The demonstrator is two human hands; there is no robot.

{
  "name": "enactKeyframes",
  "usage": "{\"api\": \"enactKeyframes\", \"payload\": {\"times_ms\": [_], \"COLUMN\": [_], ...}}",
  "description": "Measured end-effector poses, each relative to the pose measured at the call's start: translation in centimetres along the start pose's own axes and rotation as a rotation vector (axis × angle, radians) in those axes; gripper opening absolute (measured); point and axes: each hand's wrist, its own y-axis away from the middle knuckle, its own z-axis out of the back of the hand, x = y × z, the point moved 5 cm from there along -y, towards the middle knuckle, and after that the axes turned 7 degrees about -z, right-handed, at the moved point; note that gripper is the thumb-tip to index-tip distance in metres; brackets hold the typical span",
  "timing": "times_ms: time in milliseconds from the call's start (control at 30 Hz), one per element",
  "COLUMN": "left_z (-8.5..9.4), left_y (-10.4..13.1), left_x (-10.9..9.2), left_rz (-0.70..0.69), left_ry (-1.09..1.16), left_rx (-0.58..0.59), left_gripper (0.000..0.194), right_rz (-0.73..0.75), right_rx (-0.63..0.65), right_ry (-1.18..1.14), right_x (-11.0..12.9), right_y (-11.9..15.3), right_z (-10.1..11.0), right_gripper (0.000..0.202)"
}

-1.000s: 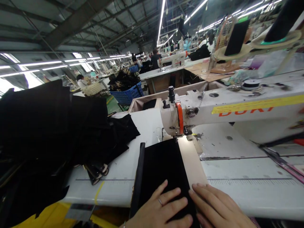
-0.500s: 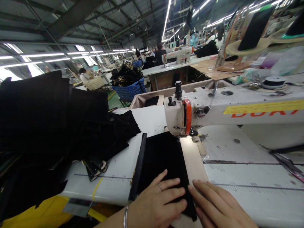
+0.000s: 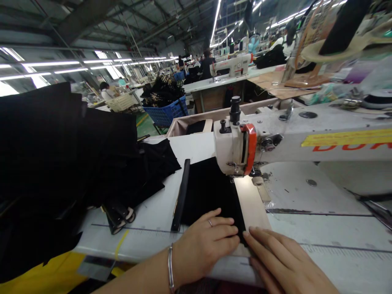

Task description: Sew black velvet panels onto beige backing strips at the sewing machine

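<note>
A black fabric panel (image 3: 208,188) lies flat under the head of a white sewing machine (image 3: 234,151), with a beige strip (image 3: 252,200) along its right side. A dark zipper strip (image 3: 181,196) runs down its left edge. My left hand (image 3: 208,245), with a ring and bracelet, rests on the panel's lower part, fingers spread. My right hand (image 3: 281,257) lies flat at the lower end of the beige strip, its fingertips by the panel's corner, fingers stretched out.
Black fabric pieces (image 3: 61,163) are heaped on the left. Metal-ended black pieces (image 3: 118,216) lie near the table edge. Scissors (image 3: 376,208) lie at the right. Behind are a fabric-lined bin (image 3: 180,124), a blue crate (image 3: 165,114) and people at other machines.
The panel, zipper strip and beige strip have moved forward, away from me, under the machine head. Both hands remain at their lower end. The camera view has shifted slightly.
</note>
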Motion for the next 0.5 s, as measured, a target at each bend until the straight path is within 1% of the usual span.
{"api": "enactKeyframes", "payload": {"times_ms": [133,333,433,500], "left_z": [0.1,0.5,0.6,0.5], "left_y": [-0.5,-1.4,-1.8,-1.9], "left_x": [1.1,2.8,3.0,2.8], "left_rz": [-0.007,-0.007,-0.019,-0.049], "left_ry": [-0.029,-0.057,-0.095,-0.123], "left_rx": [0.003,-0.009,0.017,0.015], "left_gripper": [0.023,0.025,0.032,0.031], "right_rz": [-0.036,-0.134,-0.173,-0.187], "right_rx": [0.014,0.085,0.107,0.12], "right_ry": [-0.054,-0.165,-0.204,-0.229], "right_x": [-0.3,-1.2,-1.6,-1.9], "right_y": [-0.5,-0.9,-1.1,-1.0], "right_z": [-0.3,-1.6,-2.0,-2.1], "right_gripper": [0.038,0.044,0.043,0.043]}}
